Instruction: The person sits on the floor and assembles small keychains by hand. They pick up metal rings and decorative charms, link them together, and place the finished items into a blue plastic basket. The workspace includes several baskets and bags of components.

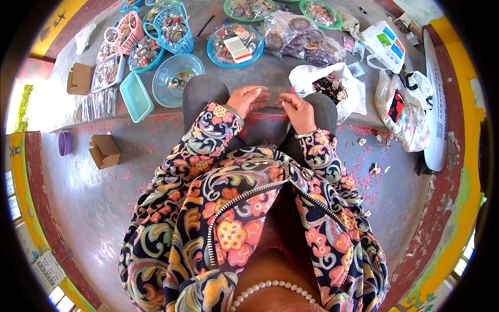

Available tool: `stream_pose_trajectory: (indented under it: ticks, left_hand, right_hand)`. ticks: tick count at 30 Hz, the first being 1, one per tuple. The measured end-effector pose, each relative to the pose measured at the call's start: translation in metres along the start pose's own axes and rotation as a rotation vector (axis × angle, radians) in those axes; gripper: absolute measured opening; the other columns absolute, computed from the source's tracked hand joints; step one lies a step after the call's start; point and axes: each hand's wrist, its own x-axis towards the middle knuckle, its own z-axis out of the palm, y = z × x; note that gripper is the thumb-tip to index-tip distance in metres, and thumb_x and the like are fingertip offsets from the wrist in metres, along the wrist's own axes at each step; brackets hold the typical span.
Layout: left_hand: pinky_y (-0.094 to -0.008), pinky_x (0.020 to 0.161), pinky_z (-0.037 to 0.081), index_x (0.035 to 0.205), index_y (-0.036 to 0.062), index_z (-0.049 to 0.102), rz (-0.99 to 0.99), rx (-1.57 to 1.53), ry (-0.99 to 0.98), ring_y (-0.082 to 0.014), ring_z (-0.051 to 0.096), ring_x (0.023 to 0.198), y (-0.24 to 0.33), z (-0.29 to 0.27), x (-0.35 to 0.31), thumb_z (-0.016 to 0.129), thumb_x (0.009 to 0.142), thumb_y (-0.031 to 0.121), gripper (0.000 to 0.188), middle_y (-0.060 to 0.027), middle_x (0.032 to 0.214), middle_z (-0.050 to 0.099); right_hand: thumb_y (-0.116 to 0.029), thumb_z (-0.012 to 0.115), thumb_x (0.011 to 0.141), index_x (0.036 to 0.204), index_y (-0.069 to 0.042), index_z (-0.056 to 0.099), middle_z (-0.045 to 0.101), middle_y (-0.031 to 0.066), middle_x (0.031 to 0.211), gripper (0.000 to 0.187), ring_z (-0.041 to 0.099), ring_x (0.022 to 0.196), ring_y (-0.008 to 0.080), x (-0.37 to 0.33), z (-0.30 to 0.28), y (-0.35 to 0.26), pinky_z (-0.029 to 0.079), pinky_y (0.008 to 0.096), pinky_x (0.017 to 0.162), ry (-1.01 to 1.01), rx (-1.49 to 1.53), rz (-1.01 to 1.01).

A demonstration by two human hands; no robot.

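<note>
Table [241,77], wide and gray, has its near edge by the knees [204,96]. A white bag [354,92] sits just past the right hand [301,113]. A blue bowl [234,65] lies ahead of the left hand [249,101], with some room to move between. Both hands are curled, but I cannot tell if they grip anything tiny. Looks like small finger work; next may need steady fingers.
</note>
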Motion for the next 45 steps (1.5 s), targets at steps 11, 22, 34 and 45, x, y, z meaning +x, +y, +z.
stream_pose_trajectory:
  ticks: [11, 22, 34, 45]
  left_hand:
    - [-0.0286, 0.075, 0.044, 0.101, 0.0034, 0.059, 0.521, 0.970, -0.063, -0.0194, 0.058, 0.087, -0.010, 0.004, -0.001, 0.055, 0.081, 0.017, 0.024, -0.0133, 0.093, 0.060]
    - [-0.0247, 0.065, 0.046, 0.094, -0.0004, 0.061, 0.472, 0.732, 0.037, -0.0149, 0.060, 0.073, -0.011, 0.005, 0.003, 0.053, 0.082, 0.013, 0.020, -0.0111, 0.082, 0.064]
    - [-0.0232, 0.074, 0.044, 0.097, -0.0024, 0.060, 0.317, 0.713, 0.156, -0.0096, 0.058, 0.081, -0.010, 0.009, 0.002, 0.052, 0.083, 0.012, 0.021, -0.0078, 0.086, 0.064]
    - [-0.0236, 0.074, 0.045, 0.096, -0.0029, 0.061, 0.235, 0.671, 0.157, -0.0100, 0.057, 0.082, -0.013, 0.011, 0.009, 0.052, 0.083, 0.012, 0.022, -0.0077, 0.087, 0.064]
  right_hand:
    - [-0.004, 0.049, 0.068, 0.087, -0.001, 0.052, 0.052, 0.0123, 0.083, 0.020, 0.054, 0.078, 0.0285, -0.012, 0.018, -0.008, 0.046, 0.0364, 0.066, -0.142, -0.915, -0.512]
    - [-0.004, 0.049, 0.071, 0.101, 0.001, 0.054, 0.056, 0.0115, 0.095, 0.030, 0.056, 0.085, 0.0280, -0.013, 0.018, -0.015, 0.048, 0.0344, 0.070, -0.050, -0.854, -0.561]
    - [-0.007, 0.052, 0.079, 0.093, -0.001, 0.062, 0.063, 0.0045, 0.075, 0.018, 0.060, 0.064, 0.0111, 0.027, -0.155, 0.060, 0.045, 0.0214, 0.048, 0.591, -0.023, 0.316]
    - [-0.018, 0.066, 0.070, 0.084, 0.000, 0.058, 0.059, 0.0107, 0.070, 0.025, 0.057, 0.051, 0.0220, 0.090, -0.142, 0.163, 0.045, 0.0301, 0.043, 0.605, 0.211, 0.820]
